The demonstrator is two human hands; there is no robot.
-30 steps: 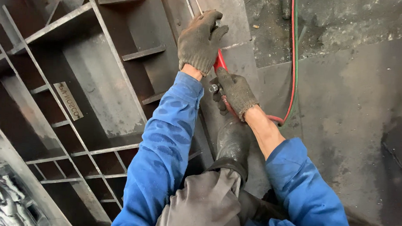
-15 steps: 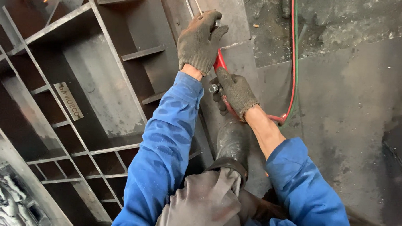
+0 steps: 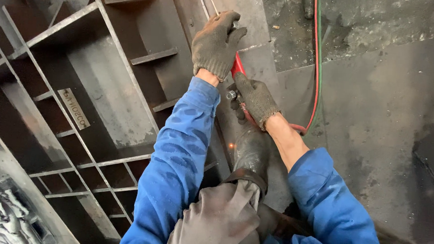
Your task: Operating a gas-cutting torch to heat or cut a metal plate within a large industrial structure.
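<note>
The left hand (image 3: 216,42), gloved, is closing its grip around the far end of a red-handled tool (image 3: 238,70), fingers curled tight over it. The right hand (image 3: 256,97), also gloved, is wrapping its grip firmly around the tool's nearer part, just beside a small bolt (image 3: 231,94). The tool is lying between both hands, against a dark steel frame (image 3: 107,84). Red and green hoses (image 3: 316,67) are running along the floor to the right.

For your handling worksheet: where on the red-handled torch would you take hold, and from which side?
Likely the red handle, from above and the near end: it lies slanting along the steel plate, hoses trailing off. The left hand and right hand both sit over it that way.
</note>
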